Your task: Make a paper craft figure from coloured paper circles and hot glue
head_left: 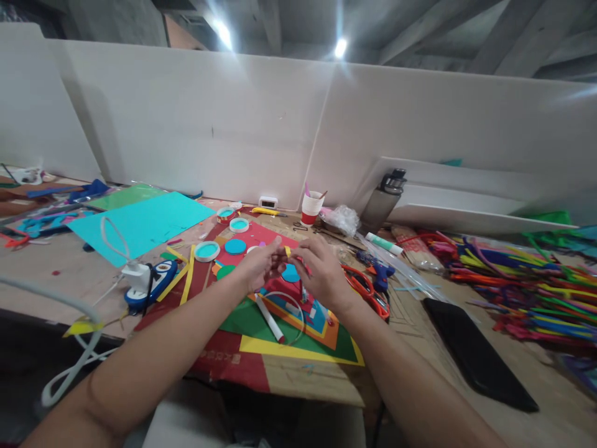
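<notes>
Over the layered coloured paper, my left hand (pixel 261 264) and my right hand (pixel 321 270) meet at the fingertips. Between them is a small yellow piece (pixel 287 251), perhaps paper, pinched from both sides. Below my hands lie a green sheet (pixel 326 346) with a yellow border and a smaller orange-edged, blue and red panel (pixel 314 317). A white marker (pixel 269 318) with a red end rests on the sheets. Blue discs (pixel 236 247) and a green disc (pixel 226 272) sit near my left hand, partly covered by it.
A turquoise sheet (pixel 153 221), yellow strips (pixel 188 274) and a blue power strip (pixel 161 283) are at left. Behind stand a paper cup (pixel 311 208) and a bottle (pixel 383 202). At right are a blue glue gun (pixel 381 274), a black phone-like slab (pixel 480 354) and pipe cleaners (pixel 527 286).
</notes>
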A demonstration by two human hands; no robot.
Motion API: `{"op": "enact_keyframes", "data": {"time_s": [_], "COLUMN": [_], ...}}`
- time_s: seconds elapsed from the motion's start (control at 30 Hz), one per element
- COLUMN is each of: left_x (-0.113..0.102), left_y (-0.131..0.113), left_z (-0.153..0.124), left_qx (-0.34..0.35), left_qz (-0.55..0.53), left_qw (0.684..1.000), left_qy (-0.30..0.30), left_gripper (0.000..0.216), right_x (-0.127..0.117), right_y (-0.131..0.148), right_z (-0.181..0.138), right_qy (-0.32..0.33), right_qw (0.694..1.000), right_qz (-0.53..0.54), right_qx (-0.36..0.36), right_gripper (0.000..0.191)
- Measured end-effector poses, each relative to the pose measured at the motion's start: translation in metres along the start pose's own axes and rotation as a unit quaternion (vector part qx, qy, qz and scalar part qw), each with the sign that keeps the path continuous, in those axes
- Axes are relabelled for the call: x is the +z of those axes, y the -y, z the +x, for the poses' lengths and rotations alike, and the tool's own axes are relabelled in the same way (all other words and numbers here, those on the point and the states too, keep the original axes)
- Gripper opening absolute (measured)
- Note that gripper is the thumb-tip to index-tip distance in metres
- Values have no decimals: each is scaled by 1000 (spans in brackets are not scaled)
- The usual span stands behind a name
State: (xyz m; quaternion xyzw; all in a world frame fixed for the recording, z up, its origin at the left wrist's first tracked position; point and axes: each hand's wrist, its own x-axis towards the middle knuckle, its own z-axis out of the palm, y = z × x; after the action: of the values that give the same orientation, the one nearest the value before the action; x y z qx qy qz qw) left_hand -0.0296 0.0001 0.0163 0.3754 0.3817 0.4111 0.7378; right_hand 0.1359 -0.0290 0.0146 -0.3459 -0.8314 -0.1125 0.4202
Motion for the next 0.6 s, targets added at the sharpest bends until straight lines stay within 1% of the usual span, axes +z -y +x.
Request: {"op": "enact_keyframes", "data": {"time_s": [0.07,0.13,0.37,0.43,0.6], "left_x": [-3,-7,-11,-11,-13], "left_y": [-1,-2,-5,-4,-1], "left_z": [2,5,5,5,9], "left_qx": [45,77,121,127,103], "left_qz": [-10,-8,18,31,48], "left_qw": [999,997,992,991,994], "left_qy": [-11,-5,-3,0,-4], "left_gripper": [33,33,33,32,32], "right_x": [3,5,9,9,8], "right_y": [2,3,1,2,3], "right_z": [-1,-2,-3,-4,-4], "right_qy": [40,56,72,80,107], "right_qw": [999,998,996,995,992], "right_qz": [13,28,46,39,-17], "right_qx": [-7,-10,-26,-36,-58], "right_gripper": [13,14,14,15,19]}}
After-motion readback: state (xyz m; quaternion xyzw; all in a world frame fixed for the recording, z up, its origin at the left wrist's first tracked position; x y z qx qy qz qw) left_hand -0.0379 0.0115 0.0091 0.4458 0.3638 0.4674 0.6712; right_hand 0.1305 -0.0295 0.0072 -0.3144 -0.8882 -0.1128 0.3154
